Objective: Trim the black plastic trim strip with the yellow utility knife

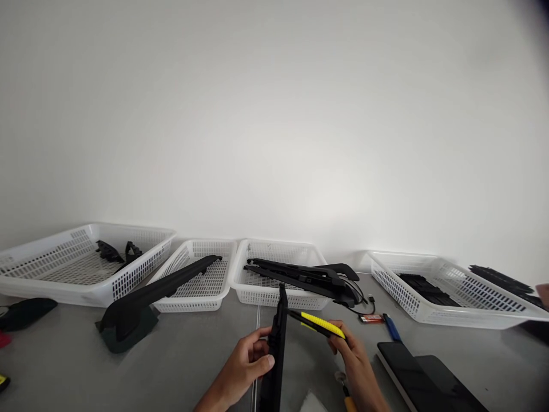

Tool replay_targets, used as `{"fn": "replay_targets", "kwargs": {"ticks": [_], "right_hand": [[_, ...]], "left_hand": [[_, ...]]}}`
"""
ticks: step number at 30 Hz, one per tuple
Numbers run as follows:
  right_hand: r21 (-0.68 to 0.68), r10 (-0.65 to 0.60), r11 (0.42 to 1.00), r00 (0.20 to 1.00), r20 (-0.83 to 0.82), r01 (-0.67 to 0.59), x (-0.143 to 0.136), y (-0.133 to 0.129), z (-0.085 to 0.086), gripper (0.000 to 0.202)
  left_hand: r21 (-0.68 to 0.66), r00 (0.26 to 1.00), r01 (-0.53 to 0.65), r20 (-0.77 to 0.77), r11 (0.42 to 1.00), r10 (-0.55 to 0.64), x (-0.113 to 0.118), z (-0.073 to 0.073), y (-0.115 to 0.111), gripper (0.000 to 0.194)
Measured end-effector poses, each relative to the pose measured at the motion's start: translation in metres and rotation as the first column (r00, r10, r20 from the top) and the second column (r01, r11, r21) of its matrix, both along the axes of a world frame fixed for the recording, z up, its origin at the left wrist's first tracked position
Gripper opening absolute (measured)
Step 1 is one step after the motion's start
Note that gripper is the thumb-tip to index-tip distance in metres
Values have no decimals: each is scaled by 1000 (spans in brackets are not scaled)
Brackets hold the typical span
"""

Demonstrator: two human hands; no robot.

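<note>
My left hand (253,361) is closed round a long black plastic trim piece (278,349), held upright above the grey table with its narrow tip pointing away from me. In my right hand (354,363) is a yellow and black utility knife (321,325). Its front end points left and reaches the edge of the trim piece near the top; I cannot tell whether the blade touches it. Behind them, a white basket (274,298) bears several similar black trim pieces (300,277).
A long black part (158,289) leans across a smaller basket (189,303). A large basket (55,294) stands left, another (467,316) right, both with black parts. Dark phones (429,372), a blue-handled tool (392,328) and a cable (372,306) lie at right.
</note>
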State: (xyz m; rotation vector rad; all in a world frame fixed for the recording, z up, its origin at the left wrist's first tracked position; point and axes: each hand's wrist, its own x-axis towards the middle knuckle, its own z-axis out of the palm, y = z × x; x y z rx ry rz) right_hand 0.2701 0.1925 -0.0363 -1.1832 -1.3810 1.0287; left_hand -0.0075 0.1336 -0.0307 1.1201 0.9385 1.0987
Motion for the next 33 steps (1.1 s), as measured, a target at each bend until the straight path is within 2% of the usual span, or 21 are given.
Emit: {"fn": "replay_targets", "kwargs": {"ticks": [3,9,15,21,33], "right_hand": [[-17,84,996,996,-2,-84,-1,-4,5,32],[-21,51,998,999,0,-51,-1,-3,6,33],[-27,32,999,999,-30,-33,-1,-5,7,28],[-4,40,999,999,-17,-40,-1,-5,9,27],[-11,78,997,997,-5,-78,-1,-6,7,29]], "left_hand": [[-3,1000,2,5,1000,-2,1,0,0,86],[10,999,-33,-14,999,33,1,2,1,87],[12,1000,-20,-17,1000,20,-1,5,1,84],[22,999,-54,-4,998,54,-2,4,3,86],[26,993,-116,24,993,116,-2,9,3,75]]}}
